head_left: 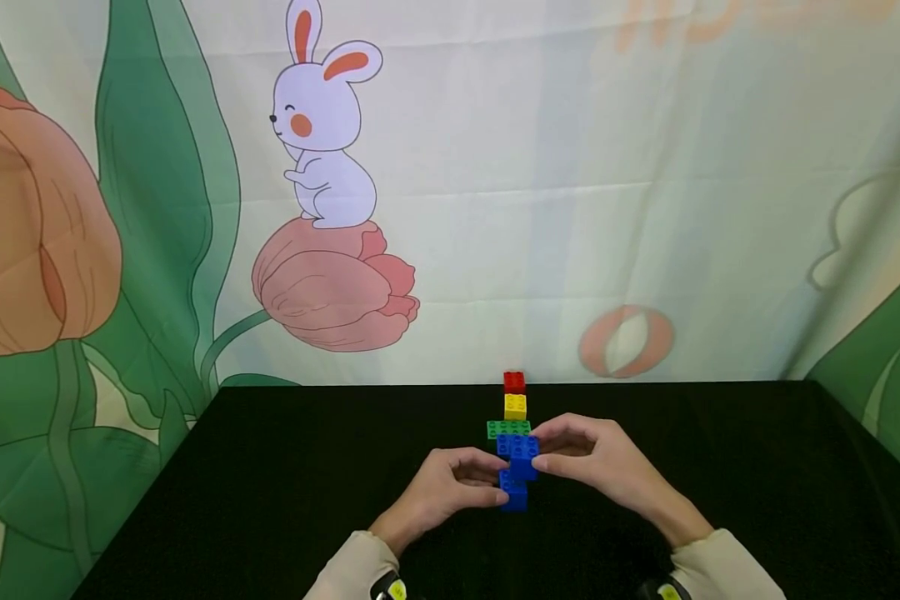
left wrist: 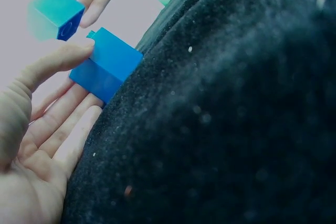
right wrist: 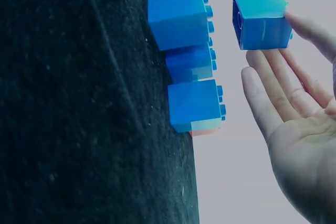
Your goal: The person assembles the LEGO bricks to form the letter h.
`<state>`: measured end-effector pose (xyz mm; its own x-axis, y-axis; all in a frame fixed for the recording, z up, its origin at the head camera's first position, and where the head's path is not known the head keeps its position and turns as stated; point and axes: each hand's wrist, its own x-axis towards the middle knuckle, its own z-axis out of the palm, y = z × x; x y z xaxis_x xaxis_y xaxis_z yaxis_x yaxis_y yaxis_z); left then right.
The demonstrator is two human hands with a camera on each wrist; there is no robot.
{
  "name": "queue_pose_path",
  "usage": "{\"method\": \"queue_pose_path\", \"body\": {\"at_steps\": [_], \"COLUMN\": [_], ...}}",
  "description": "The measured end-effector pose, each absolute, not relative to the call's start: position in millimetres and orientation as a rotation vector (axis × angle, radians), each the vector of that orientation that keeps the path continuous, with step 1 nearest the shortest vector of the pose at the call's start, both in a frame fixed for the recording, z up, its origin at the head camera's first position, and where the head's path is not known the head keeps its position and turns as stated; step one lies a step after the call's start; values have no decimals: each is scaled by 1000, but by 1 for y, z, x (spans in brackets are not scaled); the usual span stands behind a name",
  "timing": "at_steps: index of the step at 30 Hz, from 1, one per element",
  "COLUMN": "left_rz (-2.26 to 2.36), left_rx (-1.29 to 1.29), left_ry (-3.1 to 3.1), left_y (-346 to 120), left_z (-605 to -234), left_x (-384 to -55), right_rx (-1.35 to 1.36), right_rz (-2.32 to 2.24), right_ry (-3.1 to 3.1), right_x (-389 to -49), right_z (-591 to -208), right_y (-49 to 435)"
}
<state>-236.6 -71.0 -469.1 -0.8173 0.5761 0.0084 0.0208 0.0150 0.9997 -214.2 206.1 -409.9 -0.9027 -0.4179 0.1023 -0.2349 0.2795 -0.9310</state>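
Observation:
My right hand (head_left: pixel 607 462) pinches a blue brick (head_left: pixel 524 460) between thumb and fingers. In the right wrist view this blue brick (right wrist: pixel 262 27) is raised off the black cloth, its hollow underside facing left. My left hand (head_left: pixel 446 487) grips another blue brick (head_left: pixel 516 498), nearest to me; the left wrist view has the thumb on one side of this blue brick (left wrist: pixel 107 64) and fingers along the other. Behind the raised brick, a further blue part (head_left: pixel 503 445) is partly hidden. A green brick (head_left: pixel 508 429) lies just beyond it.
A yellow brick (head_left: pixel 515 407) and a red brick (head_left: pixel 514 382) continue the line toward the back edge. Black cloth (head_left: pixel 330 467) covers the table. Behind it hangs a printed curtain (head_left: pixel 495 208) with a rabbit and flowers.

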Motion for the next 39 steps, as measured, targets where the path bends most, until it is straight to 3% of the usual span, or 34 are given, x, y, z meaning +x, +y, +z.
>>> {"method": "queue_pose_path", "body": {"at_steps": [39], "left_rz": [1853], "left_rx": [653], "left_ry": [1891], "left_y": [-71], "left_z": [-473], "left_x": [-240], "right_rx": [-655], "right_rz": [-1630], "right_ry": [2383], "right_x": [-216], "right_z": [-423], "right_y": [196]}}
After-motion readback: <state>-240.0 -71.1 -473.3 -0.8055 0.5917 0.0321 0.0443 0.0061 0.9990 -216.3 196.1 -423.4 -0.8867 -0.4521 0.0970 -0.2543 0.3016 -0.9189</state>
